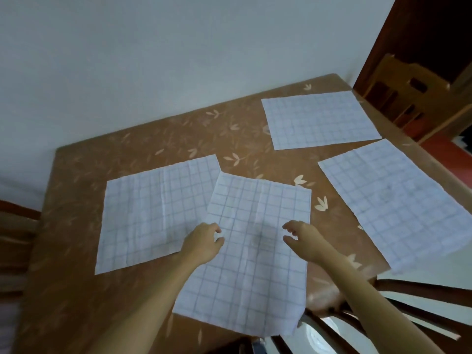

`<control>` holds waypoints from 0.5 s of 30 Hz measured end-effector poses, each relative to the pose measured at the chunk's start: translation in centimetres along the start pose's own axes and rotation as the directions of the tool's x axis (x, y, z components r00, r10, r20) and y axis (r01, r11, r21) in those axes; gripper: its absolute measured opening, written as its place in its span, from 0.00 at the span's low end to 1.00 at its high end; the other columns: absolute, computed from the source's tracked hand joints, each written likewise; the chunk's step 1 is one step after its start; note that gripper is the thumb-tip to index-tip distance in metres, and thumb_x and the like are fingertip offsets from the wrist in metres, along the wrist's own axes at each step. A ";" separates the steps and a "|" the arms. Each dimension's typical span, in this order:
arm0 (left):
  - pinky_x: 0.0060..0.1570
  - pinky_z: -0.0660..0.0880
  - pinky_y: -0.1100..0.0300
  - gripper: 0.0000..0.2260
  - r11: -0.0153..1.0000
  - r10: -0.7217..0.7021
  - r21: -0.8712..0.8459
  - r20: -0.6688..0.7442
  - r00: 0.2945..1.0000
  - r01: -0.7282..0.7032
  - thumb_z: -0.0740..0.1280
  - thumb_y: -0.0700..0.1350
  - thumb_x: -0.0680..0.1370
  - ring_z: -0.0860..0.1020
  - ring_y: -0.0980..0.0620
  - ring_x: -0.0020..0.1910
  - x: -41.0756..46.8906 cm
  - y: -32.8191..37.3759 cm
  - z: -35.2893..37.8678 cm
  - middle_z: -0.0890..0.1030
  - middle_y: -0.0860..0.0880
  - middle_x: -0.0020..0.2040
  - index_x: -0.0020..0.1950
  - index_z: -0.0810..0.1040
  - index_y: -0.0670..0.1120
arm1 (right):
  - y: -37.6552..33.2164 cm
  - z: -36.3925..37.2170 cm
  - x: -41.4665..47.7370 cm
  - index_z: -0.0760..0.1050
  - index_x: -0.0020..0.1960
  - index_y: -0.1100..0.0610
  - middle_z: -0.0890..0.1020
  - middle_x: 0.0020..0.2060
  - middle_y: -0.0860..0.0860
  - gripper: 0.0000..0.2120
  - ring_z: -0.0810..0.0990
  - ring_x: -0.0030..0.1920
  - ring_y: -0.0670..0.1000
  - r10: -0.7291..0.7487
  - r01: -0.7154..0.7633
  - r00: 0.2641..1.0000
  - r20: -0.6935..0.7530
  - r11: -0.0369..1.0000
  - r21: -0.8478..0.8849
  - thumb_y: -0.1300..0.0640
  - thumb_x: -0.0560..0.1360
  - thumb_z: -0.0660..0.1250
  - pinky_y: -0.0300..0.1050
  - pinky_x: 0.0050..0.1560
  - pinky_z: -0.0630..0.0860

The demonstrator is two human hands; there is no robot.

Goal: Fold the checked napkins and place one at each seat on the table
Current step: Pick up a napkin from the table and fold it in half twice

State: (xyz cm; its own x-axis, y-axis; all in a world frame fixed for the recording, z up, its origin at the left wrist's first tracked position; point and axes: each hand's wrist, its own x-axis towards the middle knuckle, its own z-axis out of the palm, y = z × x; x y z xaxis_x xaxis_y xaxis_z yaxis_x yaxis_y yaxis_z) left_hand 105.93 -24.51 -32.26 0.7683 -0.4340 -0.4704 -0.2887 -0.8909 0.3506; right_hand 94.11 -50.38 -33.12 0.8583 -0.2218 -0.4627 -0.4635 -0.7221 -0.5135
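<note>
Several white checked napkins lie flat and unfolded on a brown leaf-patterned table (76,290). The nearest napkin (255,277) lies in front of me and overlaps the right edge of a second napkin (153,213) to its left. Two more lie further off: one at the far right (319,118) and one along the right edge (396,200). My left hand (204,238) hovers over the near napkin's left side with fingers loosely curled. My right hand (304,238) hovers over its right side, fingers also loosely curled. Neither hand holds anything.
A pale wall runs behind the table. A dark wooden chair (383,310) stands at the near right corner, another chair back (15,241) at the left edge. A lighter wooden chair (408,98) stands beyond the far right corner, by a dark doorway.
</note>
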 end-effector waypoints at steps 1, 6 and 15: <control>0.57 0.75 0.53 0.16 1.000 -0.002 0.021 0.004 1.000 0.002 0.63 0.52 0.82 0.76 0.46 0.61 1.2 0.2 0.4 0.76 0.45 0.63 0.67 0.75 0.47 | 0.6 0.2 0.8 0.72 0.70 0.58 0.78 0.65 0.56 0.19 0.77 0.63 0.54 0.013 -0.013 1.000 -0.009 1.000 0.000 0.54 0.81 0.64 0.41 0.59 0.72; 0.56 0.75 0.50 0.16 0.991 0.067 0.122 -0.037 0.997 -0.062 0.62 0.49 0.83 0.74 0.45 0.64 8.4 2.0 1.5 0.74 0.46 0.67 0.69 0.73 0.46 | 3.3 -0.7 6.0 0.73 0.69 0.60 0.77 0.66 0.58 0.17 0.78 0.63 0.58 0.040 -0.042 0.995 -0.097 0.999 -0.014 0.59 0.81 0.63 0.49 0.62 0.74; 0.59 0.72 0.50 0.16 0.910 0.276 0.341 -0.073 0.958 -0.236 0.63 0.43 0.82 0.71 0.42 0.64 20.3 7.8 3.1 0.72 0.44 0.66 0.69 0.72 0.44 | 6.1 -2.3 16.0 0.77 0.64 0.57 0.80 0.63 0.57 0.14 0.77 0.61 0.62 -0.017 -0.012 0.953 -0.303 0.996 -0.093 0.59 0.78 0.68 0.57 0.60 0.74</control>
State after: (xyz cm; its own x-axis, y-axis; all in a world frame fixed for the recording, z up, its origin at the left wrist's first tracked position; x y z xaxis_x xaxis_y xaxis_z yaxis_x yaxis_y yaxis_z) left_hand 117.48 -40.72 -41.60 0.6984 -0.6522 -0.2946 -0.6389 -0.7537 0.1540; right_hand 105.50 -59.80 -41.98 0.8923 -0.3976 -0.2137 -0.4513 -0.7771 -0.4386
